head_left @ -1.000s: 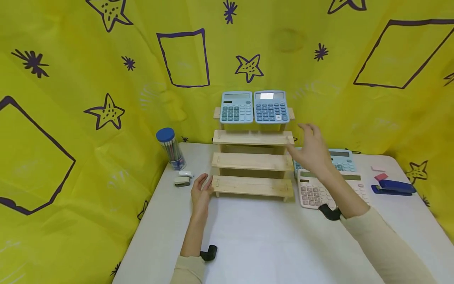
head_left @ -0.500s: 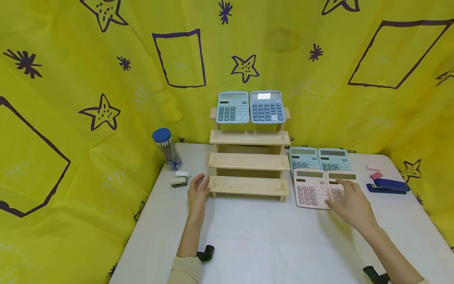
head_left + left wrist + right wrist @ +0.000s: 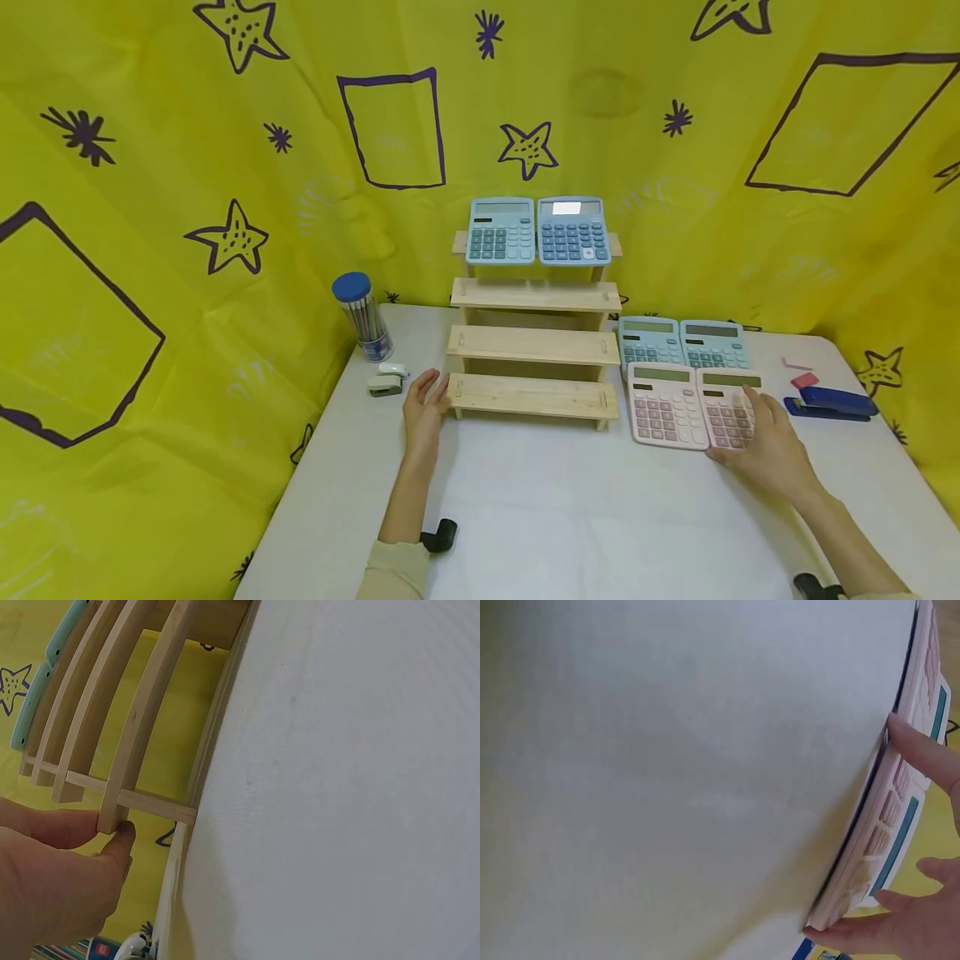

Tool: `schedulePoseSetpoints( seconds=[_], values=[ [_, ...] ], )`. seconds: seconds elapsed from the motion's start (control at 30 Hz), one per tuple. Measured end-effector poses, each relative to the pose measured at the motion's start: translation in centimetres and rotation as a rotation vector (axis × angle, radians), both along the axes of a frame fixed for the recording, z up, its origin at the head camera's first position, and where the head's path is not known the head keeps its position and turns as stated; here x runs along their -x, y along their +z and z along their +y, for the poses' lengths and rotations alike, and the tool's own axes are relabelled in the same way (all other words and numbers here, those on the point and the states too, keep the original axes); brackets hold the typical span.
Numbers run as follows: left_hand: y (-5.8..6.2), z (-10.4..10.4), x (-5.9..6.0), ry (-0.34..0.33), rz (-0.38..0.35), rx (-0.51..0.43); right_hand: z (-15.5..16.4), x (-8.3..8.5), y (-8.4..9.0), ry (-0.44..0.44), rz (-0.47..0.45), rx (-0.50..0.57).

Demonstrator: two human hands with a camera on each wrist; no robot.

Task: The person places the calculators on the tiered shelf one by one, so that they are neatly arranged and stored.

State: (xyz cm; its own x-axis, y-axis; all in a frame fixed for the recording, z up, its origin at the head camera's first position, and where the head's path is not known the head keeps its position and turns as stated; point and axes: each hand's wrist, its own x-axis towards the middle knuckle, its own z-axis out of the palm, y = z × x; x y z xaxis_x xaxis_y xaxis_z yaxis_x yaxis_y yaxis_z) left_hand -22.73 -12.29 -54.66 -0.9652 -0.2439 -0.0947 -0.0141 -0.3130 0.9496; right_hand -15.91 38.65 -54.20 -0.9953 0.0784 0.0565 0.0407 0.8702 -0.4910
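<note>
My left hand [image 3: 423,421] pinches the left end of the lowest board of a stepped wooden rack [image 3: 532,395]; in the left wrist view thumb and finger [image 3: 71,825] meet on either side of that board end. On the rack's top step stand two blue calculators [image 3: 500,233], side by side. My right hand [image 3: 776,454] spans the right-hand pink calculator [image 3: 723,408], which lies on the table. In the right wrist view its thumb [image 3: 922,754] touches one side and fingers the other. A second pink calculator [image 3: 666,408] lies directly to the left.
Behind the pink calculators lie two light-blue calculators [image 3: 648,340]. A blue stapler [image 3: 831,402] and pink erasers [image 3: 805,380] are at the right. A small stapler [image 3: 385,384] and a blue-lidded tub of pencils [image 3: 363,317] stand left of the rack. A yellow curtain hangs behind.
My right hand has come down from beside the rack's upper steps to the right-hand pink calculator, its thumb now at the near edge. The left hand stays at the rack's lowest board.
</note>
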Motion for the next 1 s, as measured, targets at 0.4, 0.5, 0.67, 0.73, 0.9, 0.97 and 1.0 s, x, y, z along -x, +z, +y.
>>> schedulePoseSetpoints(
  seconds=[0.4,0.5,0.67,0.73,0.9,0.97,1.0],
  values=[
    [-0.1,0.1,-0.1,-0.009,0.010,-0.009,-0.8,-0.2,1.5,-0.027,0.082,0.031],
    [0.0,0.1,-0.1,-0.010,0.014,-0.013,-2.6,-0.1,3.5,0.005,0.118,0.043],
    [0.2,0.1,-0.1,-0.006,0.012,-0.013,-7.6,0.3,8.3,0.117,0.183,0.085],
    [0.2,0.1,0.0,-0.001,0.008,-0.016,-9.9,0.7,10.1,0.172,0.208,0.100],
    [0.2,0.1,0.0,0.003,0.004,-0.011,-15.5,2.3,13.1,0.277,0.252,0.103],
    [0.1,0.1,0.0,0.002,0.002,-0.010,-17.7,3.2,13.7,0.305,0.256,0.105],
    [0.0,0.1,0.0,0.000,0.002,-0.010,-18.7,3.6,14.0,0.319,0.253,0.106]
  ],
)
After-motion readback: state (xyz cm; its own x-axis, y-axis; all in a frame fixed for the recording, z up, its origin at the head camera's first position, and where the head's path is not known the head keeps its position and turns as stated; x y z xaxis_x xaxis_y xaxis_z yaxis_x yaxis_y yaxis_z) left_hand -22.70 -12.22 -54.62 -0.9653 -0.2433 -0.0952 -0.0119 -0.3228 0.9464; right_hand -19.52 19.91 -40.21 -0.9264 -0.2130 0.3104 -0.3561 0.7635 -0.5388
